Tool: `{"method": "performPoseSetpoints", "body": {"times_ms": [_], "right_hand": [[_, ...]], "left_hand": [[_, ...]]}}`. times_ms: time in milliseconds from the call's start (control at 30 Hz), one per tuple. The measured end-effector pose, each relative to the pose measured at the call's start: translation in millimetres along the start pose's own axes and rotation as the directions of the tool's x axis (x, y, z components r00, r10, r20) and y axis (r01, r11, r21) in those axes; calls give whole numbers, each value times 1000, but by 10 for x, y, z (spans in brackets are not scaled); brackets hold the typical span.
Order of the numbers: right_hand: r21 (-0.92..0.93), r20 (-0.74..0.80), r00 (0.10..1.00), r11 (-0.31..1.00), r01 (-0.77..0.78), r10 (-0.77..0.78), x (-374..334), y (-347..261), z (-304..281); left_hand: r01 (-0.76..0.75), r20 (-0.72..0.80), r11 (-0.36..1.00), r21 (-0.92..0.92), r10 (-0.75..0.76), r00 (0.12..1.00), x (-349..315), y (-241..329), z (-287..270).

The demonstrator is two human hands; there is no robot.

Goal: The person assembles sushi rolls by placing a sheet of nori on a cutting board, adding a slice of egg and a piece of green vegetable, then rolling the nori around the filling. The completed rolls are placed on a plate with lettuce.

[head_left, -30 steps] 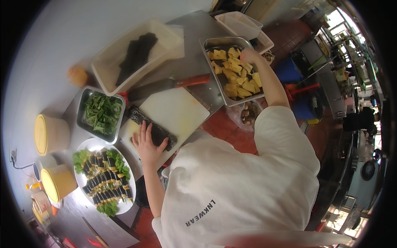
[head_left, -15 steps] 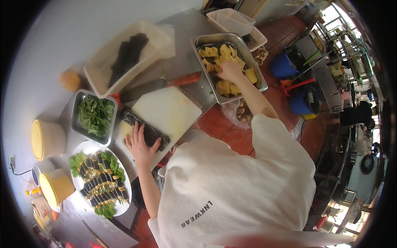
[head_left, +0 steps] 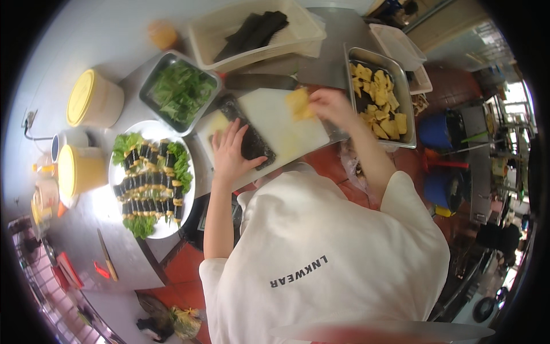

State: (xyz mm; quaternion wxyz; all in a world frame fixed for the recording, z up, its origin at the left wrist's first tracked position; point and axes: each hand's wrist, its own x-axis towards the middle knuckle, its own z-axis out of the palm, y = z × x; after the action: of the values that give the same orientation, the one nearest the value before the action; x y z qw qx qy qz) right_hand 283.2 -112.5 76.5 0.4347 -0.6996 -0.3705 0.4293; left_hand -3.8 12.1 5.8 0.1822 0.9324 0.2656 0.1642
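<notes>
My left hand (head_left: pixel 232 149) rests with spread fingers on a dark seaweed sheet (head_left: pixel 252 140), which lies on the white cutting board (head_left: pixel 269 109). Pinched in my right hand (head_left: pixel 333 108) is a thin yellow food slice (head_left: pixel 299 104), slightly blurred, over the board's right part. More yellow pieces (head_left: pixel 382 89) fill a steel tray (head_left: pixel 410 123) to the right. A knife (head_left: pixel 260 81) lies along the board's far edge. Green leaves (head_left: pixel 179 94) sit in a steel container on the left, beside a white oval plate (head_left: pixel 167 230) of seaweed-wrapped rolls with lettuce.
A cream basket (head_left: pixel 303 49) with dark seaweed sheets stands behind the board. Yellow-lidded tubs (head_left: pixel 80 97) line the wall at left. Another knife (head_left: pixel 106 255) lies on the steel table near left. Blue bins (head_left: pixel 433 132) stand on the red floor at right.
My right hand has come out of the steel tray and moved left to the board with a yellow slice. My left hand stays on the seaweed sheet. The whole view has turned.
</notes>
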Motion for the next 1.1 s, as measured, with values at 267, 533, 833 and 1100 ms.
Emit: {"method": "performPoseSetpoints", "body": {"times_ms": [267,533,833,1100], "right_hand": [[-195,338,941,979,65,5,463,418,1136],[-407,317,925,851,331,-209,573,76,1175],[-399,338,713,592,700,-615,2061,-788,1967],[-669,363,743,398,628,-563,2505,-812,2379]], "left_hand": [[25,-68,988,-155,-36,997,13,5,9],[13,-64,998,-67,-17,998,-47,-85,97],[9,-115,996,-89,-20,993,-45,-87,78],[47,-136,988,-150,-68,988,-51,-49,65]]}}
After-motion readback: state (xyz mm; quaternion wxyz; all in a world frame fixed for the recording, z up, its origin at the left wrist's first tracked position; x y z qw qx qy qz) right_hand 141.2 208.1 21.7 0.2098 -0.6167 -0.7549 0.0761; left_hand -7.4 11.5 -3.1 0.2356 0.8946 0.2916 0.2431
